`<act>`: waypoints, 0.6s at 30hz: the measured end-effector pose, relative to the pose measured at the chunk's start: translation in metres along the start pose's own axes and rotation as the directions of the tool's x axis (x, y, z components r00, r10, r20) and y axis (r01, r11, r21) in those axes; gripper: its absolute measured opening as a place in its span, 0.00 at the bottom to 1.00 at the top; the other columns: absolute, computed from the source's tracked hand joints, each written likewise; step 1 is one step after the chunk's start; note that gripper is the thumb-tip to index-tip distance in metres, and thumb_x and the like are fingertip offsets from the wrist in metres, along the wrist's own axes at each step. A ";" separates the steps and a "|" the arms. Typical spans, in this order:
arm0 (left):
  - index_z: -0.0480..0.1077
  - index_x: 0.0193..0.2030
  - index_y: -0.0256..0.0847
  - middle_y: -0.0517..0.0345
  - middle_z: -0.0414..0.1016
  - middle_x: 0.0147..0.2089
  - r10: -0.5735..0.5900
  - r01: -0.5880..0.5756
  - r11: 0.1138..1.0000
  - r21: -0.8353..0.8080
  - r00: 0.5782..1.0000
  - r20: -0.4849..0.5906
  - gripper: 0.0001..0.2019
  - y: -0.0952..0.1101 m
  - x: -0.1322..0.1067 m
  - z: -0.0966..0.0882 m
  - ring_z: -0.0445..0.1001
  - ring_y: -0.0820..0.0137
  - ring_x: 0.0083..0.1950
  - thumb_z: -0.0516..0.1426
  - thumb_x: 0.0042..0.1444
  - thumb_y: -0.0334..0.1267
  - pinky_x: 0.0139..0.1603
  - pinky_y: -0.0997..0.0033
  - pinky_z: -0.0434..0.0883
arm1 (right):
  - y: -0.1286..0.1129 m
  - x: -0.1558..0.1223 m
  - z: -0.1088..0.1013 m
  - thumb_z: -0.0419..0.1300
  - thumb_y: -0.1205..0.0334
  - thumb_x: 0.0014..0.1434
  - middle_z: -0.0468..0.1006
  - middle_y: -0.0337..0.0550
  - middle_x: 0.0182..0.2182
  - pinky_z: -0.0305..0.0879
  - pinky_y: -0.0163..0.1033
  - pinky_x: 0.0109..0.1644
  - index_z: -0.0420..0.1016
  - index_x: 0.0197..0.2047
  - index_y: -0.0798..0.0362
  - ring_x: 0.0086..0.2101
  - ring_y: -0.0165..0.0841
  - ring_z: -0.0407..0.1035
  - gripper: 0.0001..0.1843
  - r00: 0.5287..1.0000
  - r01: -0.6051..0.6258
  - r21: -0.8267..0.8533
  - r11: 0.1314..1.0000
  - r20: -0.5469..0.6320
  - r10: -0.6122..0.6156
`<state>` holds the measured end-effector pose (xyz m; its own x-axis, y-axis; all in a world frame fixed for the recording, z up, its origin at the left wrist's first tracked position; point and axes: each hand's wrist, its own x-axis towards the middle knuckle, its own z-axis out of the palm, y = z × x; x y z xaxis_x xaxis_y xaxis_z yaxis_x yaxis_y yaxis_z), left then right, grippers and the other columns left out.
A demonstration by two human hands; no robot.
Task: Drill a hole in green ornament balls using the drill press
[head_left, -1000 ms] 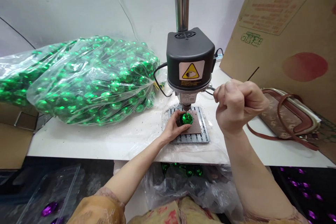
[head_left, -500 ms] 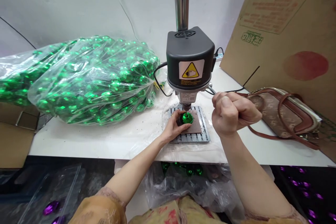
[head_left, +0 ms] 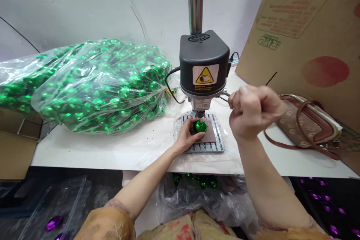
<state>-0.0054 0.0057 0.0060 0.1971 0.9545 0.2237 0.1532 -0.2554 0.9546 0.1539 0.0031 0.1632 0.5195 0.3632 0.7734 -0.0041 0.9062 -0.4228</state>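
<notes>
A shiny green ball point(head_left: 200, 126) sits on a flat board point(head_left: 210, 135) on the slotted metal base point(head_left: 221, 145), directly under the chuck of a small black drill press point(head_left: 204, 60). My left hand point(head_left: 189, 134) grips the ball from its left side, thumb in front and fingers behind. Whether the drill bit touches the ball is too small to tell. My right hand point(head_left: 253, 110) is closed in a fist around the end of the press's feed lever point(head_left: 227, 94), to the right of the motor housing. The fist hides the grip itself.
Clear plastic bags packed with green balls point(head_left: 107, 86) lie on the left of the white table point(head_left: 84, 150). A handbag point(head_left: 306, 123) and a large cardboard box point(head_left: 298, 52) stand at right. More green balls point(head_left: 208, 183) lie in plastic below the table edge; purple balls point(head_left: 327, 197) lie lower right.
My right hand has risen a little, up and slightly to the right, with the lever. The left hand and the green ball have stayed in place.
</notes>
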 end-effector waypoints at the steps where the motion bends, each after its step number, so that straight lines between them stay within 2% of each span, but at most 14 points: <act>1: 0.69 0.54 0.42 0.50 0.76 0.51 0.002 -0.002 1.000 0.021 0.999 -0.035 0.28 0.002 -0.003 0.001 0.76 0.58 0.54 0.71 0.50 0.48 0.57 0.57 0.72 | -0.004 0.009 0.005 0.62 0.67 0.58 0.51 0.29 0.13 0.48 0.35 0.20 0.49 0.19 0.52 0.15 0.21 0.48 0.26 0.997 -0.082 -0.022 0.996 0.005 0.082; 4: 0.69 0.51 0.43 0.49 0.76 0.50 0.086 -0.054 0.985 0.165 0.977 -0.194 0.26 0.010 -0.025 0.003 0.76 0.57 0.53 0.71 0.50 0.49 0.55 0.55 0.73 | -0.011 0.029 0.016 0.63 0.67 0.57 0.55 0.29 0.12 0.47 0.35 0.20 0.52 0.18 0.50 0.15 0.21 0.50 0.24 0.980 -0.198 -0.044 0.979 0.019 0.199; 5: 0.69 0.50 0.43 0.49 0.76 0.49 0.148 -0.099 0.969 0.225 0.966 -0.211 0.25 0.012 -0.038 0.003 0.76 0.57 0.53 0.71 0.51 0.50 0.54 0.55 0.74 | -0.012 0.032 0.017 0.63 0.66 0.57 0.55 0.28 0.12 0.47 0.35 0.20 0.52 0.18 0.50 0.15 0.21 0.50 0.24 0.978 -0.208 -0.045 0.977 0.022 0.209; 6: 0.69 0.50 0.43 0.49 0.76 0.48 0.220 -0.165 0.946 0.279 0.959 -0.180 0.25 0.014 -0.053 0.003 0.77 0.57 0.51 0.70 0.52 0.51 0.52 0.56 0.74 | -0.011 0.034 0.017 0.63 0.65 0.58 0.54 0.28 0.13 0.48 0.35 0.20 0.52 0.19 0.50 0.15 0.21 0.50 0.24 0.977 -0.211 -0.045 0.976 0.026 0.212; 7: 0.68 0.51 0.44 0.49 0.76 0.47 0.299 -0.255 0.912 0.321 0.950 -0.094 0.25 0.015 -0.069 0.003 0.77 0.58 0.49 0.69 0.52 0.52 0.50 0.57 0.75 | -0.011 0.035 0.017 0.63 0.65 0.58 0.54 0.28 0.13 0.49 0.35 0.20 0.52 0.19 0.50 0.15 0.21 0.50 0.24 0.977 -0.211 -0.049 0.976 0.029 0.213; 8: 0.68 0.52 0.44 0.49 0.77 0.46 0.376 -0.367 0.864 0.346 0.926 0.043 0.25 0.014 -0.086 0.004 0.77 0.59 0.47 0.68 0.53 0.54 0.47 0.59 0.75 | -0.010 0.034 0.016 0.64 0.65 0.58 0.53 0.28 0.13 0.50 0.35 0.21 0.52 0.19 0.50 0.16 0.21 0.51 0.24 0.977 -0.209 -0.053 0.976 0.030 0.211; 9: 0.68 0.52 0.43 0.49 0.78 0.44 0.445 -0.489 0.794 0.362 0.872 0.203 0.26 0.012 -0.104 0.003 0.78 0.60 0.45 0.67 0.54 0.56 0.45 0.59 0.76 | -0.009 0.033 0.016 0.64 0.65 0.58 0.53 0.27 0.13 0.50 0.35 0.22 0.53 0.19 0.50 0.16 0.21 0.51 0.24 0.978 -0.207 -0.056 0.977 0.030 0.209; 11: 0.70 0.51 0.44 0.48 0.79 0.42 0.497 -0.695 0.594 0.405 0.713 0.495 0.23 0.004 -0.135 0.002 0.78 0.59 0.43 0.65 0.57 0.56 0.47 0.58 0.76 | -0.008 0.031 0.015 0.63 0.65 0.58 0.53 0.27 0.12 0.51 0.34 0.22 0.54 0.19 0.50 0.16 0.21 0.52 0.23 0.980 -0.195 -0.059 0.979 0.022 0.196; 12: 0.71 0.51 0.44 0.47 0.80 0.43 0.471 -0.762 0.489 0.425 0.641 0.607 0.20 -0.001 -0.148 0.001 0.78 0.58 0.46 0.64 0.58 0.52 0.51 0.57 0.76 | -0.008 0.030 0.014 0.63 0.66 0.58 0.54 0.27 0.12 0.51 0.34 0.22 0.55 0.19 0.50 0.15 0.21 0.52 0.22 0.982 -0.188 -0.059 0.980 0.017 0.189; 13: 0.71 0.53 0.45 0.45 0.81 0.47 0.430 -0.802 0.405 0.440 0.591 0.682 0.17 -0.006 -0.158 -0.001 0.78 0.57 0.51 0.63 0.59 0.48 0.56 0.55 0.74 | -0.008 0.030 0.014 0.63 0.66 0.58 0.54 0.27 0.12 0.50 0.34 0.22 0.55 0.19 0.50 0.15 0.21 0.52 0.22 0.983 -0.183 -0.061 0.981 0.013 0.184; 14: 0.71 0.54 0.47 0.45 0.81 0.51 0.406 -0.823 0.353 0.445 0.563 0.719 0.17 -0.011 -0.164 -0.003 0.77 0.56 0.56 0.63 0.59 0.44 0.61 0.53 0.72 | -0.008 0.030 0.014 0.63 0.66 0.58 0.55 0.27 0.12 0.50 0.34 0.22 0.56 0.20 0.50 0.15 0.21 0.52 0.22 0.984 -0.178 -0.064 0.982 0.012 0.179; 16: 0.70 0.55 0.49 0.46 0.79 0.57 0.462 -0.830 0.347 0.437 0.557 0.690 0.17 -0.017 -0.165 -0.011 0.75 0.56 0.61 0.63 0.59 0.41 0.66 0.51 0.70 | -0.008 0.030 0.015 0.62 0.66 0.59 0.56 0.27 0.12 0.51 0.35 0.22 0.56 0.20 0.50 0.15 0.21 0.53 0.21 0.986 -0.167 -0.068 0.984 0.011 0.168; 17: 0.70 0.55 0.48 0.46 0.79 0.56 0.532 -0.820 0.376 0.432 0.573 0.623 0.17 -0.019 -0.158 -0.016 0.75 0.56 0.61 0.62 0.59 0.41 0.66 0.50 0.70 | -0.008 0.030 0.015 0.62 0.66 0.59 0.57 0.28 0.13 0.51 0.35 0.22 0.56 0.20 0.50 0.16 0.21 0.53 0.21 0.987 -0.160 -0.069 0.985 0.015 0.162; 18: 0.70 0.53 0.48 0.47 0.80 0.54 0.597 -0.794 0.422 0.437 0.606 0.525 0.14 -0.019 -0.145 -0.022 0.77 0.57 0.58 0.61 0.60 0.38 0.65 0.48 0.71 | -0.008 0.030 0.015 0.62 0.66 0.59 0.58 0.28 0.13 0.51 0.35 0.22 0.56 0.20 0.50 0.16 0.21 0.53 0.21 0.988 -0.151 -0.069 0.986 0.019 0.152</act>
<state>-0.0582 -0.1247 -0.0402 0.7194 0.3455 0.6026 0.3311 -0.9332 0.1398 0.1567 0.0101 0.1971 0.4968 0.5011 0.7086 -0.0231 0.8239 -0.5663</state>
